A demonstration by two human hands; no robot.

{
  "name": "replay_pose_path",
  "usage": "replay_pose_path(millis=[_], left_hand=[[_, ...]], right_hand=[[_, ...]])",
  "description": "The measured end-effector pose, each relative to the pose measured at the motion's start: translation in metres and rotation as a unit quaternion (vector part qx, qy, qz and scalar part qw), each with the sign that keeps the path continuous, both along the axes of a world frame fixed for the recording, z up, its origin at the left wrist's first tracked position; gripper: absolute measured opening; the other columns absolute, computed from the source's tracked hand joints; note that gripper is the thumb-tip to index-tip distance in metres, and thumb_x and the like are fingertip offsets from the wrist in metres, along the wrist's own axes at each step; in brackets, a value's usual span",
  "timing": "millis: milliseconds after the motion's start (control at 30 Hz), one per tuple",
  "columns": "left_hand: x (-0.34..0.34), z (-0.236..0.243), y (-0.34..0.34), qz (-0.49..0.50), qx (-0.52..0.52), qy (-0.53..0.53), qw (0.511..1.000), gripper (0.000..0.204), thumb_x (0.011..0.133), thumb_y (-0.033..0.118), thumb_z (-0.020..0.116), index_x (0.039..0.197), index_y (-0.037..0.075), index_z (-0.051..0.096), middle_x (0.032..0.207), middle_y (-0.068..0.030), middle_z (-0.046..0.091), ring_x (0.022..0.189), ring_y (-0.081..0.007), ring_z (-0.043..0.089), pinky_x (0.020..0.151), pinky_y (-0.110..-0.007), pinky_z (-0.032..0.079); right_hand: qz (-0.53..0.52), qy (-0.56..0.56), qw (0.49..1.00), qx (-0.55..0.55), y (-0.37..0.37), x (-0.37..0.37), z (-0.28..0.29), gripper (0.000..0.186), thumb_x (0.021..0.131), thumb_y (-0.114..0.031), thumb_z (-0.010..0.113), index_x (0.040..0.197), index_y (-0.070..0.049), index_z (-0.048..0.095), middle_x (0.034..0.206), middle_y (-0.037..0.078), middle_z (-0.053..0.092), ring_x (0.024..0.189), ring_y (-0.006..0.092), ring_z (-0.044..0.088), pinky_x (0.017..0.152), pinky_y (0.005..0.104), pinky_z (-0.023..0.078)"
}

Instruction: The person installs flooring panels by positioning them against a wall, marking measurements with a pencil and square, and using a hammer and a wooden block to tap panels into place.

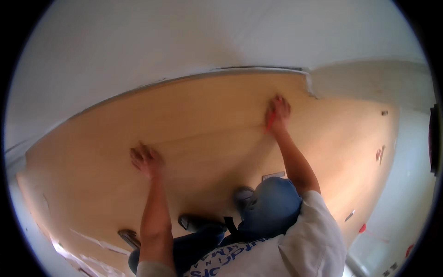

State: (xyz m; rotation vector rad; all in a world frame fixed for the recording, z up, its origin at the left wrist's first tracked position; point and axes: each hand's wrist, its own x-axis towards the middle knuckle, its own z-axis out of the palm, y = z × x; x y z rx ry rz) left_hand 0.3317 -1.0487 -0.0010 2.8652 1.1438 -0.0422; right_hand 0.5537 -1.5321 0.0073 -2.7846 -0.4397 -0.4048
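Light-brown wood flooring (207,108) spreads under both hands and reaches a narrow gap along the pale wall. A faint lengthwise seam crosses it between my hands. My left hand (145,160) rests on the boards near the left end of that seam, fingers spread and holding nothing. Farther off to the right, my right hand (279,113) is down on the flooring, fingers curled round a thin red stick-like thing (271,122). Blur and the fingers hide its exact kind.
A white wall (184,41) bounds the far side, with a jog at its right corner (310,85). Beside my knee (272,203) lies a flat rectangular piece (273,176). Small tools (380,154) and a red item (362,228) lie right; a dark tool (129,238) lies lower left.
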Motion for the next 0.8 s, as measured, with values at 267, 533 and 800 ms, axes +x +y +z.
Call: replay_pose_path(millis=[267,533,800], left_hand=[[0.007,0.006,-0.001,-0.003,-0.018,-0.018,1.0,0.061,0.106,0.042,0.05,0.162,0.025,0.033,0.17,-0.0202,0.015,0.158,-0.0361,0.015,0.126,-0.054,0.016],[0.008,0.004,0.004,-0.019,0.004,-0.055,0.998,0.062,0.104,0.038,0.055,0.161,0.026,0.036,0.168,-0.0221,0.02,0.156,-0.0377,0.019,0.126,-0.054,0.018],[0.007,0.002,0.004,-0.02,0.002,-0.057,0.998,0.061,0.103,0.038,0.054,0.16,0.026,0.038,0.168,-0.0225,0.021,0.156,-0.0385,0.02,0.125,-0.056,0.017]], right_hand=[[-0.069,0.133,0.956,0.252,0.021,0.008,-0.01,0.04,0.09,-0.014,0.067,0.129,-0.007,0.063,0.133,0.017,0.064,0.127,0.0392,0.057,0.109,0.0517,0.042],[0.085,0.324,0.855,0.397,0.212,0.079,-0.002,0.024,0.1,-0.02,0.065,0.117,-0.005,0.068,0.1,0.009,0.071,0.088,0.0173,0.066,0.078,0.0327,0.053],[0.062,0.305,0.902,0.3,0.236,0.099,-0.012,0.02,0.094,-0.022,0.069,0.108,-0.007,0.066,0.086,0.004,0.07,0.076,0.0132,0.064,0.07,0.0323,0.053]])
